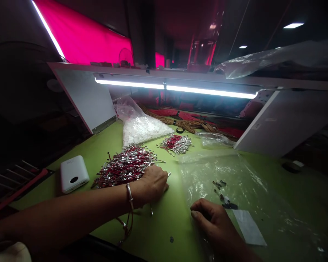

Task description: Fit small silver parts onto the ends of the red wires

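On our green workbench (pixel 164 225), a clear plastic bag (pixel 235 178) lies right and a heap of red crimped wires (pixel 124 167) left; our left hand (pixel 150 185) rests at its near edge, fingers curled from view, our right hand (pixel 214 222) pinched over the bag, its hold unclear

A green table (pixel 158 222) runs out in front of the seat, and the work is spread right across it. The largest thing on it is a loose heap of red wires (pixel 124 166) ending in crimped metal terminals. A smaller bunch of the same wires (pixel 176 143) lies farther back, beside a clear bag of white connector housings (pixel 144 131). Behind them sit coiled brown and red wire bundles (pixel 186 122) and a roll of black tape (pixel 180 130). A white power bank (pixel 74 174) lies near the left edge, and a clear plastic bag (pixel 251 193) spreads flat on the right.
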`<state>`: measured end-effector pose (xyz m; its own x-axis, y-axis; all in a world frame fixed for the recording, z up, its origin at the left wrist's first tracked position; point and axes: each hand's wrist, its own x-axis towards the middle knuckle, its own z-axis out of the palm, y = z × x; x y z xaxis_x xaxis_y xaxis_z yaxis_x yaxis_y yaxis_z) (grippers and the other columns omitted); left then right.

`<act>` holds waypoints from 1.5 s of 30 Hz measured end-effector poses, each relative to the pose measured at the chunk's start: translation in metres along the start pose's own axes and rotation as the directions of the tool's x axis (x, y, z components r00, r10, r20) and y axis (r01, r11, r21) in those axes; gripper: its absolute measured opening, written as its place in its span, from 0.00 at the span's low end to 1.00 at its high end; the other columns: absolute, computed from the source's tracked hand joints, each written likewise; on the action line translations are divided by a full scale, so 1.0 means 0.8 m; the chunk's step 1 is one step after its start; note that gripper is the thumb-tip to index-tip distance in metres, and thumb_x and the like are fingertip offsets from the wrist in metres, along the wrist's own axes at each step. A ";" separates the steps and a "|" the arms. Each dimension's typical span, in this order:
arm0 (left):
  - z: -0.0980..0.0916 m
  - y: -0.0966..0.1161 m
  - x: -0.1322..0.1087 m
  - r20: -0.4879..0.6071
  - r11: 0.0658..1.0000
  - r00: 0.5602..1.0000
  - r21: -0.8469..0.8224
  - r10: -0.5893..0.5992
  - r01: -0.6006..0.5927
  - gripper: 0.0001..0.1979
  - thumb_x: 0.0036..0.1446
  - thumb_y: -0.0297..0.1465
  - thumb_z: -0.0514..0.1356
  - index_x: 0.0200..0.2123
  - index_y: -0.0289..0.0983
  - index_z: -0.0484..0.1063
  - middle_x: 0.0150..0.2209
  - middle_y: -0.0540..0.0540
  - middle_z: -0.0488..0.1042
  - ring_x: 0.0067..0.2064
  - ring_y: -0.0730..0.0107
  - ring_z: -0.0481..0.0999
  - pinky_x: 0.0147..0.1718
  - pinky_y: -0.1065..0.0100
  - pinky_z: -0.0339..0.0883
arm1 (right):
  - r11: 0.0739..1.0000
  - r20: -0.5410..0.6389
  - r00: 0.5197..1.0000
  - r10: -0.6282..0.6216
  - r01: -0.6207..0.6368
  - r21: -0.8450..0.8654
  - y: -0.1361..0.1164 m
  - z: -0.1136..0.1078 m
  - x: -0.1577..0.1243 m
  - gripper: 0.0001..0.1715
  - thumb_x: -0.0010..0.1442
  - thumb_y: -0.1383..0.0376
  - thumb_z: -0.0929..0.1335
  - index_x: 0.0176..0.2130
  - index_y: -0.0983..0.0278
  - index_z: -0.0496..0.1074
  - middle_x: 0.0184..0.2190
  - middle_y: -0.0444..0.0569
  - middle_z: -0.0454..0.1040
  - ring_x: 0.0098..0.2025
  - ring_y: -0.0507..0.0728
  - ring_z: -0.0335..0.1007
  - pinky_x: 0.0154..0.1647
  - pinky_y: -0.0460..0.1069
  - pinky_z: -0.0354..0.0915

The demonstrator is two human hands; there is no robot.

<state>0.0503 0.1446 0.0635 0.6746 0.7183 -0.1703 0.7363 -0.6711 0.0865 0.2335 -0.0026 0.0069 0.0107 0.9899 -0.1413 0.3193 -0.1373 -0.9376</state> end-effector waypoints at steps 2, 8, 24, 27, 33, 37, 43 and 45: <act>0.005 0.002 -0.001 0.001 1.000 1.000 -0.024 -0.013 0.013 0.07 0.53 0.26 0.59 0.28 0.32 0.78 0.28 0.32 0.77 0.30 0.51 0.75 0.30 0.60 0.62 | 1.000 -0.002 1.000 -0.006 0.006 -0.015 -0.002 0.000 0.000 0.11 0.63 0.61 0.66 0.33 0.64 0.74 0.29 0.46 0.74 0.33 0.56 0.68 0.34 0.48 0.62; 0.015 -0.005 -0.011 -0.074 0.980 0.996 -0.198 -0.046 0.030 0.07 0.51 0.23 0.57 0.27 0.35 0.75 0.30 0.38 0.77 0.34 0.55 0.74 0.33 0.62 0.60 | 0.996 -0.011 0.999 -0.043 0.041 -0.083 0.005 0.003 -0.001 0.11 0.63 0.62 0.66 0.32 0.64 0.73 0.29 0.45 0.73 0.33 0.56 0.68 0.34 0.48 0.62; 0.028 -0.019 -0.036 0.075 -0.024 0.988 -0.997 -0.134 0.072 0.12 0.46 0.32 0.67 0.35 0.34 0.75 0.30 0.50 0.71 0.28 0.75 0.67 0.29 0.71 0.61 | 0.999 -0.063 0.998 0.001 0.002 0.045 0.009 0.006 0.000 0.16 0.61 0.55 0.68 0.32 0.66 0.74 0.26 0.45 0.70 0.29 0.54 0.64 0.28 0.47 0.60; 0.030 -0.009 -0.043 0.159 -0.280 0.983 -0.952 -0.097 0.126 0.15 0.47 0.34 0.70 0.37 0.34 0.74 0.28 0.52 0.69 0.27 0.76 0.67 0.30 0.70 0.64 | 0.998 -0.097 0.995 -0.012 0.018 0.059 0.003 0.003 -0.003 0.15 0.60 0.55 0.69 0.32 0.65 0.74 0.27 0.45 0.71 0.30 0.55 0.65 0.31 0.48 0.61; 0.042 0.027 -0.047 0.208 -0.628 0.976 -0.769 -0.069 0.120 0.14 0.48 0.28 0.72 0.37 0.35 0.73 0.29 0.52 0.70 0.29 0.77 0.70 0.34 0.70 0.68 | 0.989 0.000 1.000 0.013 -0.013 0.146 -0.025 0.002 -0.019 0.12 0.60 0.59 0.71 0.39 0.65 0.74 0.30 0.44 0.71 0.30 0.52 0.64 0.32 0.47 0.63; 0.049 0.068 -0.048 0.208 -0.735 0.973 -0.675 -0.104 0.066 0.11 0.48 0.24 0.70 0.36 0.35 0.73 0.28 0.52 0.71 0.29 0.79 0.71 0.31 0.76 0.65 | 0.978 0.046 0.999 -0.004 -0.006 0.210 -0.043 0.018 -0.021 0.11 0.60 0.63 0.70 0.42 0.65 0.74 0.32 0.45 0.73 0.31 0.52 0.65 0.32 0.47 0.63; 0.062 0.105 -0.051 0.185 -0.759 0.965 -0.651 -0.183 -0.019 0.13 0.45 0.28 0.72 0.35 0.35 0.75 0.31 0.51 0.74 0.33 0.76 0.73 0.35 0.76 0.66 | 0.996 -0.079 0.994 -0.070 0.074 0.050 -0.041 0.034 -0.012 0.14 0.59 0.63 0.70 0.25 0.66 0.71 0.22 0.40 0.64 0.26 0.50 0.58 0.27 0.46 0.56; 0.067 0.101 -0.053 0.175 -0.739 0.965 -0.673 -0.197 -0.029 0.12 0.45 0.30 0.73 0.33 0.35 0.76 0.30 0.50 0.74 0.33 0.76 0.72 0.34 0.75 0.66 | 0.999 -0.101 0.994 -0.045 0.047 0.020 -0.038 0.035 -0.013 0.15 0.59 0.62 0.69 0.23 0.66 0.70 0.21 0.40 0.64 0.25 0.50 0.58 0.26 0.46 0.55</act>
<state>0.0788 0.0500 0.0250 0.4963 0.7933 -0.3528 -0.5288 0.5985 0.6018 0.1974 -0.0095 0.0281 0.0915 0.9936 -0.0662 0.3009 -0.0910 -0.9493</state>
